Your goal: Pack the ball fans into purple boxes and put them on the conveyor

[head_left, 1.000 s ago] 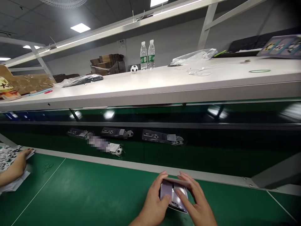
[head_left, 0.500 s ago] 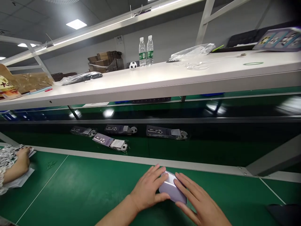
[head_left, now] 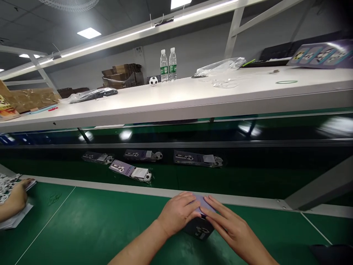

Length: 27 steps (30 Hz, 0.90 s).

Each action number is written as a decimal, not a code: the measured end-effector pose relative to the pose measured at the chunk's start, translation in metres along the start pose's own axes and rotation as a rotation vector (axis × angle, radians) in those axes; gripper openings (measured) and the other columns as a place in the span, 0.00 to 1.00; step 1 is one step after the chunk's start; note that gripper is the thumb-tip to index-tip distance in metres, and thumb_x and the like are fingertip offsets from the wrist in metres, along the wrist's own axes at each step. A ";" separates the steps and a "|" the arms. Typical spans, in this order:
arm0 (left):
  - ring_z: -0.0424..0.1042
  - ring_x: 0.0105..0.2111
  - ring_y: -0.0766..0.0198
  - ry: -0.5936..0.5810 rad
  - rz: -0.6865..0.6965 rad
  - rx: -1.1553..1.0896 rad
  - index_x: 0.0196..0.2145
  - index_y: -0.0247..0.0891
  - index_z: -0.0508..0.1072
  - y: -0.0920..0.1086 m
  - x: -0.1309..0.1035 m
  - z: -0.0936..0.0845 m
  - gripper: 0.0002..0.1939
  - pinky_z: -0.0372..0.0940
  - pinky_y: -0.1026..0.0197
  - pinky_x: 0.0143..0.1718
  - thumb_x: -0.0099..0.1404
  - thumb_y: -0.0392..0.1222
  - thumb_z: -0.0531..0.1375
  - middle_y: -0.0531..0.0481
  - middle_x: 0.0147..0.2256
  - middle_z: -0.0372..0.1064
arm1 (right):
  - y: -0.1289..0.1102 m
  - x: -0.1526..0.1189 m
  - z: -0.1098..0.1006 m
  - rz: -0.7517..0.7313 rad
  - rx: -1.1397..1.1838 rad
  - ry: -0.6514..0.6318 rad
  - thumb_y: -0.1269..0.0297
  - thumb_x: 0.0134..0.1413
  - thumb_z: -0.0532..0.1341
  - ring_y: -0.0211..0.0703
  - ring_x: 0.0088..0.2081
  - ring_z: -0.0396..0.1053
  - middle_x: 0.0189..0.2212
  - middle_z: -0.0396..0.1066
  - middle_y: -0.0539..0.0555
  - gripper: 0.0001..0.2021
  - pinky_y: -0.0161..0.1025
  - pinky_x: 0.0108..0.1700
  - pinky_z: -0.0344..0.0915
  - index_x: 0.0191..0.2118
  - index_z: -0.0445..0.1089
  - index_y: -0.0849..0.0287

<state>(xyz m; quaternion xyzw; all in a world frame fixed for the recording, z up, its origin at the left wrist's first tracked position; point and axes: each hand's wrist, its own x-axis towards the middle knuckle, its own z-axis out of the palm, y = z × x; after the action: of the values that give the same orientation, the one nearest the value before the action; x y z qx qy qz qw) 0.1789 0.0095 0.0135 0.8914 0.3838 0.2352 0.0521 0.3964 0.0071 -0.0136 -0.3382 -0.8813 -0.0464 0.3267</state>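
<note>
One small box [head_left: 199,225] stands upright on the green table [head_left: 110,221], between the person's two hands. Its top is smooth and lilac; the side facing the camera is dark, with a pale printed picture. The left hand [head_left: 179,210] is mostly open, its fingers together and slightly bent over the top's left part, touching it. The right hand [head_left: 230,222] is open too, its long fingers nearly straight and slanting over the right part, fingertips on the box.

Beyond the table's pale edge, four flat, long packages [head_left: 131,171] lie on a dark green surface [head_left: 248,180]. Each has a printed card, a white label, clear film and a round ball at its right end; the nearest card is lilac, and the other three lie in shade.

Above is one long white shelf [head_left: 154,99], smooth and straight-edged. On it stand two clear plastic bottles [head_left: 168,68] with green labels, beside one black-and-white ball [head_left: 153,81]. Farther right are a crumpled clear bag [head_left: 220,68] and one thin green ring [head_left: 286,82].

At far left, one co-worker's hand [head_left: 20,189] rests by white papers [head_left: 16,218] and a black-and-white heap [head_left: 7,187].
</note>
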 end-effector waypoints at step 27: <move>0.55 0.59 0.47 -0.311 -0.503 -0.581 0.65 0.40 0.36 0.010 -0.004 -0.004 0.59 0.57 0.44 0.57 0.47 0.45 0.71 0.37 0.61 0.52 | -0.024 0.020 -0.020 -0.064 -0.053 -0.263 0.71 0.58 0.51 0.52 0.51 0.64 0.55 0.64 0.54 0.23 0.48 0.39 0.71 0.56 0.61 0.42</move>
<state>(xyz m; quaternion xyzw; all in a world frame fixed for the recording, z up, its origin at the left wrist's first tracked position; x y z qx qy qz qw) 0.1810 -0.0002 0.0184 0.7430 0.4948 0.1762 0.4149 0.3810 -0.0062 0.0180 -0.3215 -0.9254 -0.0354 0.1977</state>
